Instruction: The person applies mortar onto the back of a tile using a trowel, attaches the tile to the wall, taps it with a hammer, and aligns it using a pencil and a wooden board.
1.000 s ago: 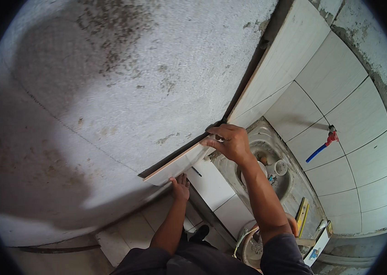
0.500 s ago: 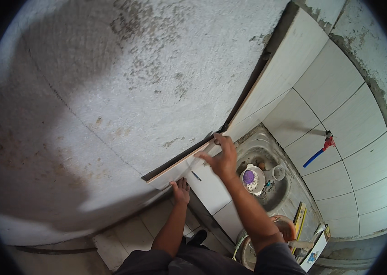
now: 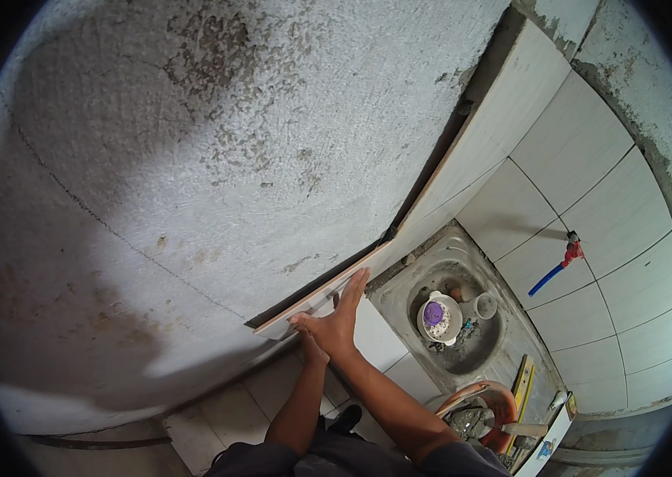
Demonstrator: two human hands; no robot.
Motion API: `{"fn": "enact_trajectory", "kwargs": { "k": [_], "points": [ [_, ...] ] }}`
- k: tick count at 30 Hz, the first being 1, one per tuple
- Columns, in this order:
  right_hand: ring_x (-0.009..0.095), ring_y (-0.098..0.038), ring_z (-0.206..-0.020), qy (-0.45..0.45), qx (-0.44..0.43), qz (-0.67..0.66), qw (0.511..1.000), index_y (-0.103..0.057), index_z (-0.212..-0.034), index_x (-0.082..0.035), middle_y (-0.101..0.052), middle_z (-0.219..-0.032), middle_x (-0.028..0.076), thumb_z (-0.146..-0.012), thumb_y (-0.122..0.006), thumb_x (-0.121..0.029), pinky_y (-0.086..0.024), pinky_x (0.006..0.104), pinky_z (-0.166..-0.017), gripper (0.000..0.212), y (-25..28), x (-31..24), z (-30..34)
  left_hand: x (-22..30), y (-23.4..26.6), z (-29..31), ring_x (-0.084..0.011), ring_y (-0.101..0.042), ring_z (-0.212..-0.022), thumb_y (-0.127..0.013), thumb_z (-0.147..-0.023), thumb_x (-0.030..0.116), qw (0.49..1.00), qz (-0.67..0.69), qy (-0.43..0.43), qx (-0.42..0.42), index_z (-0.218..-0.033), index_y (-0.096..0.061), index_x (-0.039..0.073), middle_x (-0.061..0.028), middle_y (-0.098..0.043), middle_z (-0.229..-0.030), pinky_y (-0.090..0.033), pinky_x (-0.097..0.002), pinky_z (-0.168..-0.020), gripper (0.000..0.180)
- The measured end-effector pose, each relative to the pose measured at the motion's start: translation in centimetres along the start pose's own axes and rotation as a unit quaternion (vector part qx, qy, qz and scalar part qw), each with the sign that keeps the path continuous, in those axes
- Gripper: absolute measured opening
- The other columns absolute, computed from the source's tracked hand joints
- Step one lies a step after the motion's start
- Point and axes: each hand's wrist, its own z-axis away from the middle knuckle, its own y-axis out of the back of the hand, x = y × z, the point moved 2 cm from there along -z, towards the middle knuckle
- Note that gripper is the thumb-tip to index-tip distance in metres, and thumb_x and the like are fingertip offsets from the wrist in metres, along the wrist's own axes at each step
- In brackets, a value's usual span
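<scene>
A pale wall tile (image 3: 314, 302) stands on edge against the rough wall, with a dark gap behind its top edge. My right hand (image 3: 334, 322) lies against its front, fingers stretched along the tile and thumb pointing left. Below and partly behind it is my left hand (image 3: 314, 348), at the tile's lower part; its fingers are mostly hidden by the right hand. A white tiled surface (image 3: 369, 335) lies just to the right of my hands.
To the right is a metal sink (image 3: 400, 290) holding a white bowl (image 3: 449, 327) with a purple item and a clear cup (image 3: 485, 304). A red tap (image 3: 571, 251) with blue hose juts from the tiled wall. An orange bucket (image 3: 503, 401) of mortar and a yellow level (image 3: 523, 381) are nearer.
My right hand has come down and left from the tile's top edge onto its face, now overlapping my left hand. The view has shifted slightly, and the bucket shows more fully.
</scene>
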Motion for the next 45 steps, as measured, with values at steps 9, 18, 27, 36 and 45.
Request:
{"fn": "enact_trajectory", "kwargs": {
  "k": [9, 18, 27, 36, 45],
  "points": [
    [0.037, -0.004, -0.135, -0.037, -0.035, 0.049, 0.997, 0.011, -0.137, 0.002, 0.013, -0.144, 0.023, -0.044, -0.083, -0.051, -0.036, 0.0486, -0.097, 0.143, -0.3, 0.9, 0.1, 1.0, 0.7, -0.1, -0.0217, -0.033, -0.124, -0.034, -0.084, 0.058, 0.995, -0.089, -0.026, 0.034, -0.135, -0.023, 0.008, -0.0076, -0.031, -0.136, -0.029, -0.0362, -0.103, 0.072],
    [0.038, -0.001, -0.135, -0.007, -0.027, 0.064, 0.998, 0.011, -0.137, 0.003, 0.014, -0.144, 0.024, -0.044, -0.082, -0.052, -0.036, 0.0488, -0.097, 0.142, -0.4, 1.0, 0.2, 0.0, 1.5, -0.2, -0.0210, -0.036, -0.119, -0.039, -0.085, 0.047, 0.976, -0.206, -0.051, 0.050, -0.132, -0.026, 0.007, -0.0086, -0.034, -0.131, -0.031, -0.0350, -0.099, 0.063],
    [0.040, 0.001, -0.134, 0.003, -0.020, 0.064, 0.998, 0.010, -0.137, 0.004, 0.012, -0.143, 0.027, -0.044, -0.081, -0.053, -0.036, 0.0473, -0.098, 0.142, -0.5, 1.0, 0.2, -0.6, 2.6, -0.9, -0.0203, -0.040, -0.114, -0.044, -0.086, 0.037, 0.939, -0.329, -0.078, 0.062, -0.128, -0.028, 0.005, -0.0095, -0.037, -0.126, -0.034, -0.0338, -0.096, 0.055],
    [0.044, 0.002, -0.133, 0.001, -0.016, 0.042, 0.999, 0.006, -0.137, 0.004, 0.011, -0.142, 0.031, -0.044, -0.082, -0.050, -0.028, 0.0490, -0.101, 0.139, -0.5, 0.8, 0.2, -0.9, 4.1, -0.9, -0.0196, -0.043, -0.109, -0.049, -0.087, 0.026, 0.887, -0.445, -0.103, 0.072, -0.125, -0.031, 0.003, -0.0105, -0.040, -0.121, -0.036, -0.0327, -0.093, 0.048],
    [0.047, 0.000, -0.132, -0.032, -0.013, -0.006, 0.999, 0.002, -0.137, 0.006, 0.009, -0.140, 0.034, -0.042, -0.082, -0.048, -0.019, 0.0481, -0.106, 0.138, -0.5, 0.7, 0.1, -1.4, 5.0, -0.9, -0.0189, -0.046, -0.105, -0.054, -0.088, 0.015, 0.817, -0.556, -0.126, 0.089, -0.122, -0.033, 0.001, -0.0115, -0.043, -0.117, -0.039, -0.0315, -0.089, 0.042]
  ]
}}
